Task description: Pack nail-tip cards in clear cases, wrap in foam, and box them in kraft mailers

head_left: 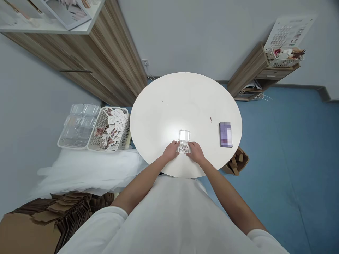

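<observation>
A small clear plastic case (183, 141) lies open on the round white table (185, 102), near its front edge. Its lid stands away from me and its lower half holds several small dark pieces. My left hand (171, 150) grips the case's left side with curled fingers. My right hand (195, 151) holds the right side the same way. Both forearms reach in from the bottom of the view.
A purple rectangular object (225, 134) lies on the table's right side, with a tiny dark speck (210, 119) near it. To the left stand a white basket of cards (112, 129) and clear trays (79, 124). Cardboard pieces (63, 208) are stacked at lower left, and a cardboard box (237, 161) sits under the table's right edge.
</observation>
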`<state>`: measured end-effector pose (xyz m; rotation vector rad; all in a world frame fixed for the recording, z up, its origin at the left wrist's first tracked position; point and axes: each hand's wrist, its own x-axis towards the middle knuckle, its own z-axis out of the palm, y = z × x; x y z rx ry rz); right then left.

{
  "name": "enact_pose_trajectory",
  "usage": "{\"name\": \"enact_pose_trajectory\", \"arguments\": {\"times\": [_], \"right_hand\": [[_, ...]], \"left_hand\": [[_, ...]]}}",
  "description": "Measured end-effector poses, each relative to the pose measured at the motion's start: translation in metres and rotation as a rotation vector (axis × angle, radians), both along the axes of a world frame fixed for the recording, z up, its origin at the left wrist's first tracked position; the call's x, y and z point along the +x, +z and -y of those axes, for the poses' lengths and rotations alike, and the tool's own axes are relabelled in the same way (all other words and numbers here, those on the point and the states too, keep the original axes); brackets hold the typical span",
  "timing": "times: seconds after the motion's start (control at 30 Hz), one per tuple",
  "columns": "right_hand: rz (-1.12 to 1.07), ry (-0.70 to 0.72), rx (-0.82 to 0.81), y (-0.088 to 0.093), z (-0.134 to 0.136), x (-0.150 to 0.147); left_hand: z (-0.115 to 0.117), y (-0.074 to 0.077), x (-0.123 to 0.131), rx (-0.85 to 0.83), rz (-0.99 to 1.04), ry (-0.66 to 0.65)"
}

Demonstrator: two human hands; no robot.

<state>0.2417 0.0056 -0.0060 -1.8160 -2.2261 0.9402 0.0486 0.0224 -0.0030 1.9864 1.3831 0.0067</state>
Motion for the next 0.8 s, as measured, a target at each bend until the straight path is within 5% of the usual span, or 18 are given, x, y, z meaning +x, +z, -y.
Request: {"name": "enact_pose_trajectory", "arguments": {"times": [0.4, 0.8], "right_hand": [[0.000, -0.036, -0.001, 0.001, 0.002, -0.002], [-0.364, -0.438, -0.266, 0.009, 0.022, 0.000]], "left_hand": [[-0.001, 0.000, -0.001, -0.044, 0.114, 0.082], [0.025, 0.006, -0.026, -0.457, 0.506, 0.583]]}}
